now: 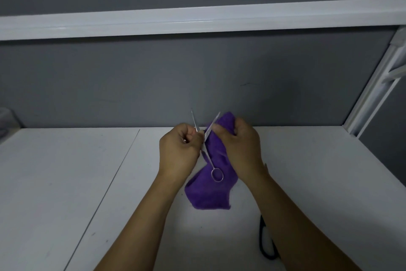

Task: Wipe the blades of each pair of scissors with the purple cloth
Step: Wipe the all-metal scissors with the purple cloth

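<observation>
Thin silver scissors [210, 160] are held above the white table, blades spread open and pointing up and away. My left hand [179, 149] grips them near the pivot, with one finger ring hanging free below. My right hand [239, 147] holds the purple cloth [211, 191] bunched against the right blade, and the rest of the cloth hangs down toward the table. The left blade sticks up bare above my left hand.
A second pair of scissors with black handles [267, 246] lies on the white table [66, 171] near my right forearm, partly hidden by it. A grey wall and a white shelf [197, 22] stand behind. A white frame post [373, 95] rises at the right.
</observation>
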